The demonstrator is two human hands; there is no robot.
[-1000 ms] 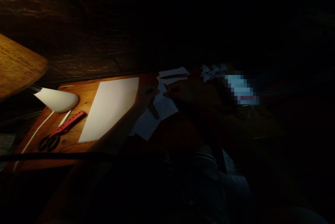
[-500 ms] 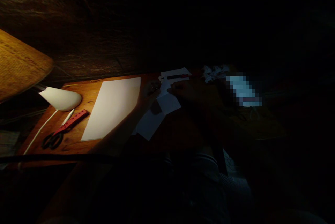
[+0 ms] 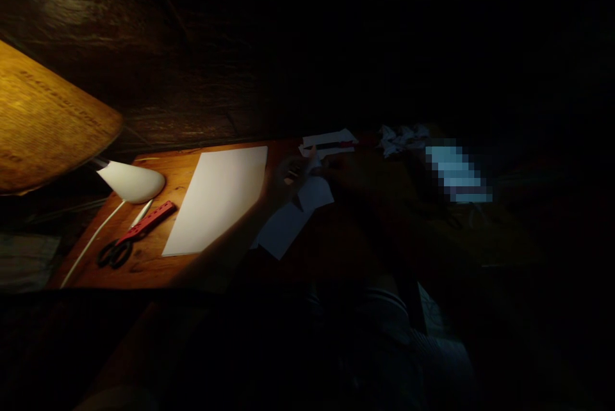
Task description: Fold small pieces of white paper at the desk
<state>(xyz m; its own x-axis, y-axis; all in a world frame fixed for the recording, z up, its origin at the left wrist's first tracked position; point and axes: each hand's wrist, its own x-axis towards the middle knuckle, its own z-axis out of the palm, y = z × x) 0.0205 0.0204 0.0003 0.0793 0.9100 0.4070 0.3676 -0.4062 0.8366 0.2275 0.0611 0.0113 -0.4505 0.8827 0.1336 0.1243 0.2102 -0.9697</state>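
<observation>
Centre of frame, left hand (image 3: 291,171) and right hand (image 3: 334,168) both pinch a creased white paper sheet (image 3: 317,191); in such deep shadow, one misjudged tug could tear it or skew the fold.

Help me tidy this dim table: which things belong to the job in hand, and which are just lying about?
Likely in the job:
- creased white paper, held between left hand and right hand
- lamp, giving light

Apparently lying about, in neither hand:
- white sheet
- red-and-black scissors
- paper strips
- crumpled paper
</observation>
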